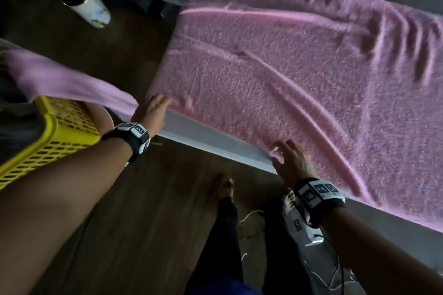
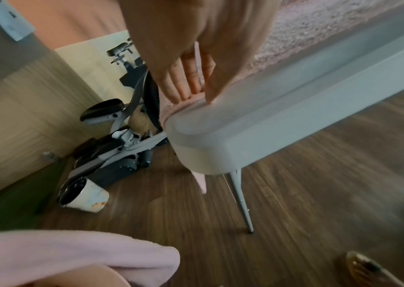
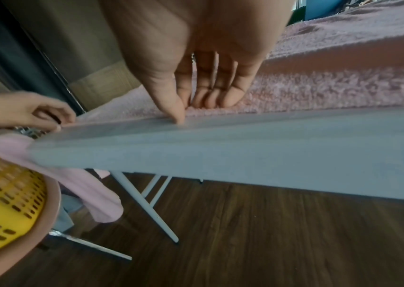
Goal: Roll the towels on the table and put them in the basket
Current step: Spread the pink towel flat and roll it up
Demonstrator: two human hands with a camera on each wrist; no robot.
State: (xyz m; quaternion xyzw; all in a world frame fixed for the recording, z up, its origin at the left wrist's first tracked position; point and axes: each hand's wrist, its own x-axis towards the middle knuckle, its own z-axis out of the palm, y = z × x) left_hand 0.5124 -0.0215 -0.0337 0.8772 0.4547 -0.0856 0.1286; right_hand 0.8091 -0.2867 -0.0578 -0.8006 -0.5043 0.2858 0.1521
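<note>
A big pink towel (image 1: 275, 74) lies spread and wrinkled over the white table (image 1: 211, 136). My left hand (image 1: 155, 108) pinches its near left corner; the left wrist view shows the fingers (image 2: 191, 83) meeting the thumb at the hem. My right hand (image 1: 287, 160) pinches the near edge further right, with the thumb tip at the hem and the fingers (image 3: 208, 97) on the pile. A yellow perforated basket (image 1: 55, 132) stands to the left, off the table. A second pink towel (image 1: 67, 79) drapes over the basket.
The basket rests on a round pink stool (image 3: 24, 242) beside the table's left end. A white tumbler (image 1: 88, 5) and a folded exercise machine (image 2: 122, 136) stand on the wooden floor beyond. A white device with cables (image 1: 299, 223) lies by my foot (image 1: 224, 185).
</note>
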